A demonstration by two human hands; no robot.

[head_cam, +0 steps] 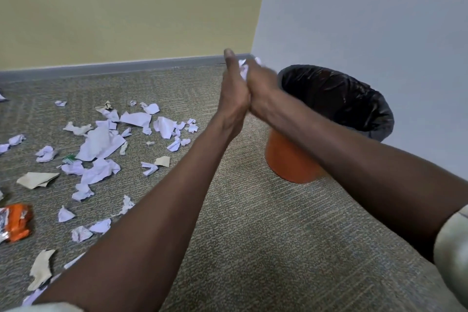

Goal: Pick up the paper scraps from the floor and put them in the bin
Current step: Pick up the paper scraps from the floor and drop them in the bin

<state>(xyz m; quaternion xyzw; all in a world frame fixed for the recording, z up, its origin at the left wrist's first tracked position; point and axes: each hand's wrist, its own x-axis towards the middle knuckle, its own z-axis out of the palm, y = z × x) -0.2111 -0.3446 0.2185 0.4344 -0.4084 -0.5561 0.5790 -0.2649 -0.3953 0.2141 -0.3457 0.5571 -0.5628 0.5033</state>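
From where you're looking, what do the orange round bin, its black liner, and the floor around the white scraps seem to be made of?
The orange round bin looks like smooth moulded plastic, with an even matte colour. Its black liner seems to be thin plastic film, crinkled and glossy. The floor appears to be short-pile carpet, speckled and ribbed. The white scraps look like plain paper, creased and torn.

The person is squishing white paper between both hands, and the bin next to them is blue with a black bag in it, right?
Almost. The bin is orange, not blue; the head view shows its orange side below the black bag. The rest holds: the left hand and right hand are pressed together around white paper, beside the bin.
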